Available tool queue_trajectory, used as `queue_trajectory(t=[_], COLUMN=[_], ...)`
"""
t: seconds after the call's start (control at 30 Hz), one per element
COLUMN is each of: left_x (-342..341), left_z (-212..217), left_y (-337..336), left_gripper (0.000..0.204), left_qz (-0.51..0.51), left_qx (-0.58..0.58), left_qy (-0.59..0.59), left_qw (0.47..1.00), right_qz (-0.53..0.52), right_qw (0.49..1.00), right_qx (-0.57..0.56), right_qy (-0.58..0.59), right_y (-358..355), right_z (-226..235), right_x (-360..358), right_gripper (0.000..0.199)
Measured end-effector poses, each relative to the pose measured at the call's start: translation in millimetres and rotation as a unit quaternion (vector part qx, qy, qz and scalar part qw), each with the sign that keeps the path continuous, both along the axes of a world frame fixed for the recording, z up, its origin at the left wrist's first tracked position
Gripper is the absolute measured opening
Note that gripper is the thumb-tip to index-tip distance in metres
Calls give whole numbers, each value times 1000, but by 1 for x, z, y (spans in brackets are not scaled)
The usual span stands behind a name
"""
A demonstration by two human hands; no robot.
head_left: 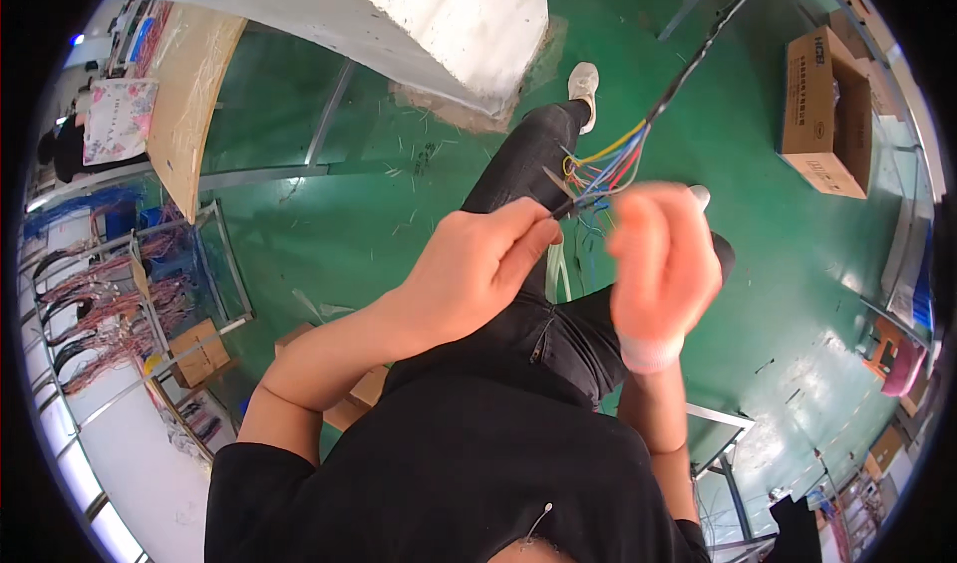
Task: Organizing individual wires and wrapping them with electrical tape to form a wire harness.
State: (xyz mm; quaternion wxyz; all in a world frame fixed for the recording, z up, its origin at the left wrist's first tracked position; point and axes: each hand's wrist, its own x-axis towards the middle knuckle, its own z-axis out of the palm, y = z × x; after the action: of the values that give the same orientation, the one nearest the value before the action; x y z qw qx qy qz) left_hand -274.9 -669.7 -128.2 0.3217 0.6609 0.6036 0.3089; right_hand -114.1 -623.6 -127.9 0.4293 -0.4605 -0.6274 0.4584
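A black cable harness (684,73) comes down from the upper right and fans out into loose yellow, blue, red, white and grey wires (620,160). My left hand (477,264) is closed, thumb and forefinger pinching a dark section of the harness where the wires gather. A thin pointed metal tip (553,177) sticks out just above those fingers; what it belongs to is hidden. My right hand (662,260), in a pale glove with a white cuff, is raised just right of the wires. Motion blurs its curled fingers, so their grip is unclear.
A white pillar (454,25) stands ahead. At right is an open cardboard box (825,115). To the left are a wooden board (195,95) and a metal rack with hanging wire bundles (120,299). Wire scraps litter the green floor (369,214). My legs are below the harness.
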Motion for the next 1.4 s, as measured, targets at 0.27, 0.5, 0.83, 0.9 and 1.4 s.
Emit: queue_trajectory(t=[0.27, 0.5, 0.83, 0.9, 1.4], left_x=[0, -5, 10, 4, -17], left_z=[-7, 18, -4, -6, 20], left_y=[4, 12, 1, 4, 39], left_gripper=[25, 27, 18, 19, 30], left_qz=[-16, -19, -26, -106, -138], left_qx=[-120, -309, 119, 70, -431], left_qy=[-225, -279, 163, 186, -362], left_qw=[967, 909, 979, 974, 815], right_qz=[37, 28, -11, 1, 127], right_qw=[992, 984, 974, 963, 866], right_qx=[77, 60, 112, 123, -171], right_qy=[91, 166, -199, -242, 452], right_y=[-10, -10, 20, 37, -4], right_z=[-74, -88, 0, 0, -76], right_x=[-31, -22, -8, -32, -20], right_gripper=[66, 46, 27, 27, 28])
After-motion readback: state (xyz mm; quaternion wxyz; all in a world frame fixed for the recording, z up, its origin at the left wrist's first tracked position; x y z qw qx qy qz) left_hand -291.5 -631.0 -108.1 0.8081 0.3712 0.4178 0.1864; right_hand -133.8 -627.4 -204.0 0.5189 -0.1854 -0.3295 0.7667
